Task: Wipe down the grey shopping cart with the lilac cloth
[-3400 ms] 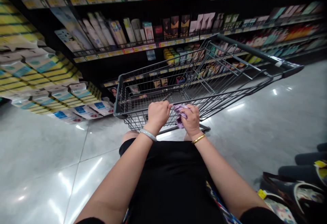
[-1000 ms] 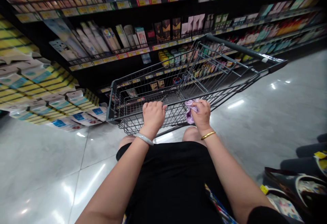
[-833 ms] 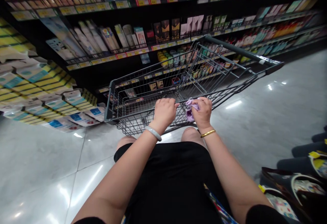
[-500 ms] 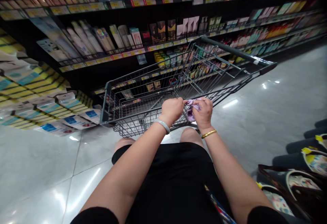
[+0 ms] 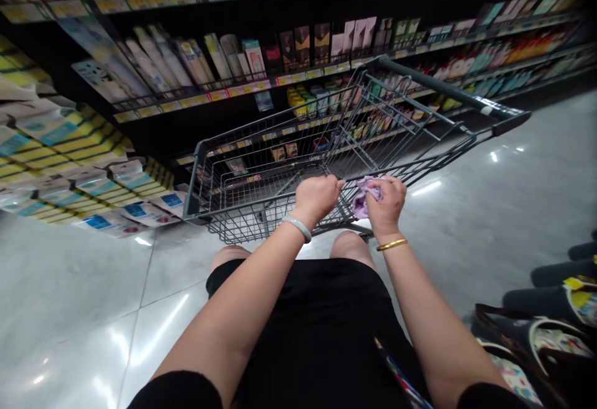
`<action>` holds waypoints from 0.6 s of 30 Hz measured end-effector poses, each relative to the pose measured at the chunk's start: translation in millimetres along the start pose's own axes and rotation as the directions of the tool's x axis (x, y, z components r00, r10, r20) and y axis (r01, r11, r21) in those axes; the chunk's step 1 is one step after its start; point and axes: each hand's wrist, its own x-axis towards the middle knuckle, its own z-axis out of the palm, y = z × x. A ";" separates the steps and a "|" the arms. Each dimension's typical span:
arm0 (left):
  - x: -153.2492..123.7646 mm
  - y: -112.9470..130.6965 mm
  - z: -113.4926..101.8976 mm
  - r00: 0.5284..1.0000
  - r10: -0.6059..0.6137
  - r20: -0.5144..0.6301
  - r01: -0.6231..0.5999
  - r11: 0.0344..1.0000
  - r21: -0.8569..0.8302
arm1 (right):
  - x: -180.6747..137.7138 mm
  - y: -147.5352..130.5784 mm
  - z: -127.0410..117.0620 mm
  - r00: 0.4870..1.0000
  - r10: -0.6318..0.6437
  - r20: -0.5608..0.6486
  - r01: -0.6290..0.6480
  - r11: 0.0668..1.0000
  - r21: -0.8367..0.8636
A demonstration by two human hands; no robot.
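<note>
In the head view a grey wire shopping cart (image 5: 199, 151) stands sideways before my knees, its handle toward the right. My left hand (image 5: 317, 201) is closed around the near top rail of the basket. A crumpled light-purple cloth (image 5: 361, 205) is bunched in my right hand (image 5: 389, 205), which presses it against the same rail, a little to the right of my left hand. The fingertips of my right hand are partly hidden by the cloth. No goods show in the cart's basket.
Behind the cart run store shelves (image 5: 242, 92) with boxes and bottles. Stacked yellow-and-white packages (image 5: 69, 154) stand at the left. Several dark round bins (image 5: 536, 300) line the lower right, near a brown strap. The floor (image 5: 84, 278) is shiny grey tile.
My right hand has slid to the right along the rail with the cloth, leaving a gap from my left hand. My left hand keeps its grip. The view has shifted slightly.
</note>
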 end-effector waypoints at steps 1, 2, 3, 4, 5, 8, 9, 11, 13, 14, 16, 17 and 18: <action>-0.1 -0.6 -0.1 1.000 -0.002 -0.002 0.002 1.000 -0.003 | -2.0 -0.1 1.8 1.000 -0.001 0.022 0.001 1.000 -0.010; -0.2 -1.3 -0.1 1.000 -0.002 -0.005 0.002 1.000 -0.004 | -6.0 0.2 3.8 0.998 -0.001 0.056 0.003 1.000 -0.019; -0.4 -2.2 0.0 1.000 -0.002 -0.008 0.002 1.000 -0.002 | -10.8 1.0 5.7 0.995 -0.003 0.097 0.006 1.000 -0.024; -0.7 -3.3 0.4 1.000 -0.002 -0.010 0.002 1.000 0.003 | -15.3 2.3 6.8 0.991 -0.007 0.137 0.010 1.000 -0.023; -0.9 -4.4 0.8 1.000 -0.002 -0.013 0.002 1.000 0.008 | -18.3 4.0 6.8 0.987 -0.012 0.162 0.015 1.000 -0.016; -1.9 -8.0 2.2 1.000 0.000 -0.022 0.000 1.000 0.025 | -12.4 10.5 0.4 0.995 -0.006 0.096 0.006 1.000 -0.002; -2.2 -9.0 2.5 1.000 -0.002 -0.025 0.003 1.000 0.030 | -6.5 12.6 -2.6 0.999 0.007 0.045 -0.007 1.000 -0.005; -2.8 -10.2 2.6 1.000 -0.013 -0.028 0.014 0.999 0.034 | 5.1 15.8 -6.7 0.999 0.026 -0.026 -0.026 1.000 -0.012; -3.2 -10.4 2.1 0.999 -0.030 -0.026 0.031 0.999 0.033 | 8.8 17.3 -5.7 0.999 0.029 -0.023 -0.029 0.999 -0.019; -3.4 -10.2 1.8 0.999 -0.034 -0.023 0.035 0.999 0.034 | 6.7 17.4 -3.3 1.000 0.029 -0.005 -0.029 0.999 -0.024; -3.8 -9.7 1.1 0.999 -0.038 -0.012 0.038 0.999 0.039 | -3.2 16.7 3.0 0.998 0.036 0.047 -0.035 0.999 -0.032; -3.9 -9.6 0.8 0.999 -0.040 -0.007 0.041 0.998 0.043 | -8.5 15.9 5.8 0.997 0.042 0.071 -0.040 0.999 -0.031; -4.1 -9.5 0.6 0.999 -0.042 -0.004 0.042 0.998 0.046 | -12.5 14.6 7.5 0.995 0.046 0.087 -0.044 0.999 -0.025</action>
